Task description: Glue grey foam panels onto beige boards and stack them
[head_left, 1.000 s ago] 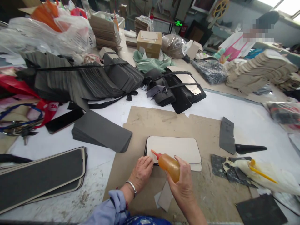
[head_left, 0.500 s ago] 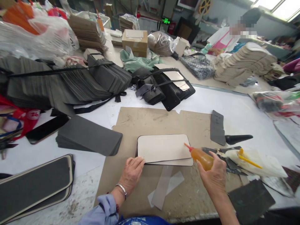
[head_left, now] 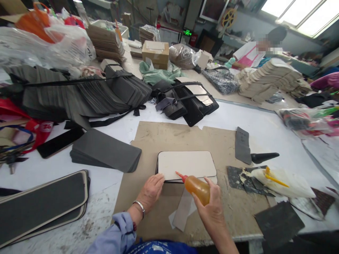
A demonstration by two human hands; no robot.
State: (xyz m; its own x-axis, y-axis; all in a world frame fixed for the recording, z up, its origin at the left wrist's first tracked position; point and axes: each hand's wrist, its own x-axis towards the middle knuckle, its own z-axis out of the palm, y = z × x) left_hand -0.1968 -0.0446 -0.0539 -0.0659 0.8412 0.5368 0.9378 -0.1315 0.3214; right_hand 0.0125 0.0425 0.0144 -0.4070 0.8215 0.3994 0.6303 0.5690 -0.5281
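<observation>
A cream rounded rectangular panel [head_left: 188, 164] with a dark edge lies on top of similar panels on a brown cardboard sheet [head_left: 148, 134]. My left hand [head_left: 150, 190] holds its near left corner, fingers together on top and the thumb hidden. In my right hand [head_left: 212, 201] is a squeeze bottle [head_left: 197, 188] of amber liquid, its red nozzle pointing left over the panel's near edge. Whether the tip touches the panel I cannot tell. Two pale translucent strips [head_left: 182, 211] lie crossed below the panels, partly behind the bottle and right hand.
Grey panels [head_left: 106, 150] are stacked to the left, above larger cream-bordered panels [head_left: 45, 201]. A black phone [head_left: 60, 142] lies beyond them. To the right are a black-handled tool [head_left: 265, 157] and a white bag [head_left: 286, 181] with a yellow stick. Another person [head_left: 249, 54] is at the far right.
My right hand has carried the squeeze bottle leftward along the panel, from near its right end towards my left hand. The left hand keeps its place at the corner. The view has shifted slightly.
</observation>
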